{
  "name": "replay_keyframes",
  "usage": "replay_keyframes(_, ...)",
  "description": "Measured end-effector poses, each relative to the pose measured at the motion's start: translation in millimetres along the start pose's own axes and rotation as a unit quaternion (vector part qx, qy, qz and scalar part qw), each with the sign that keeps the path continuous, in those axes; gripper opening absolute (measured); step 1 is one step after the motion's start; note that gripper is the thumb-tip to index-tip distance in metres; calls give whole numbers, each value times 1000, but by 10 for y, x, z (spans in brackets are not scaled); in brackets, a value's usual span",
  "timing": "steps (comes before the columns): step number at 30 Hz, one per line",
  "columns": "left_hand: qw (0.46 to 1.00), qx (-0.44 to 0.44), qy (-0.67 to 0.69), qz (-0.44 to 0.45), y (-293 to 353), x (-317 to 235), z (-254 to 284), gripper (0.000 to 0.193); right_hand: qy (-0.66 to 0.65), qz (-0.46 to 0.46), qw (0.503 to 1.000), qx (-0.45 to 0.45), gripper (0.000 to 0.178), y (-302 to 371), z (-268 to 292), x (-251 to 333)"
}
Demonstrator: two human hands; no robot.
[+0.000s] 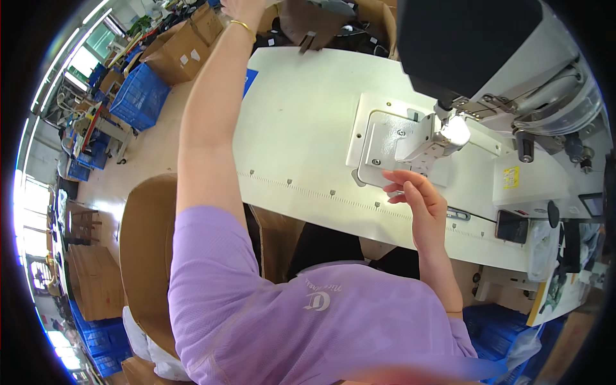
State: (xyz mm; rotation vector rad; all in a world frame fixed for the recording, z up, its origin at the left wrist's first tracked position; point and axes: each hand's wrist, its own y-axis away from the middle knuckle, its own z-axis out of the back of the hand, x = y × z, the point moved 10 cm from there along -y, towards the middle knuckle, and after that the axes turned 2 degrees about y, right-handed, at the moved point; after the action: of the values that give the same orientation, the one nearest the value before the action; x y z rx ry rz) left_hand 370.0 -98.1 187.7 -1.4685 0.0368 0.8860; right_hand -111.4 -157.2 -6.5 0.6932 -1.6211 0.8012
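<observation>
My left arm stretches far forward past the table's left end, and my left hand [244, 8] is cut off by the upper edge, so its fingers cannot be made out. To its right, a blurred grey-brown piece of cloth [313, 24] hangs over the far table edge, apart from the visible part of the hand. Behind it, a cardboard box [387, 24] holds dark pieces with white tags. Loosely bent and apart, the fingers of my right hand [420, 202] hold nothing. That hand hovers over the near side of the white sewing machine's bed [385, 144], under its lit needle area.
The white table [295, 115] has a ruler scale along its near edge. At the right lies a phone [512, 226]. The dark machine head [468, 51] overhangs the far right. Left of the table stand an open carton [146, 237] and a blue crate [141, 96].
</observation>
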Motion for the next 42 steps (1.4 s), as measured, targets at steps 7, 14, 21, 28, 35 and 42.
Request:
replay_keyframes(7, 982, 83, -172, 2, 993, 1810, 1831, 72, 54, -57, 996, 45, 23, 43, -283, -440)
replay_keyframes(14, 810, 57, -516, 274, 4185, 4609, 5130, 70, 129, -103, 985, 57, 22, 163, -706, -886)
replay_keyframes(21, 526, 378, -290, 704, 8288, 4887, 6092, 113, 208, -166, 962, 69, 25, 336, -1105, -1279)
replay_keyframes(28, 587, 391, -81, 705, 7983, 4809, 4216, 83, 276, -153, 947, 61, 25, 327, -1206, -1344)
replay_keyframes(35, 525, 642, -327, 452, 8452, 4670, 3802, 42, 283, -164, 943, 56, 20, 265, -1281, -1316)
replay_keyframes(42, 608, 644, -309, 346, 7419, 4509, 4062, 23, 253, -169, 950, 72, 19, 254, -1283, -1363)
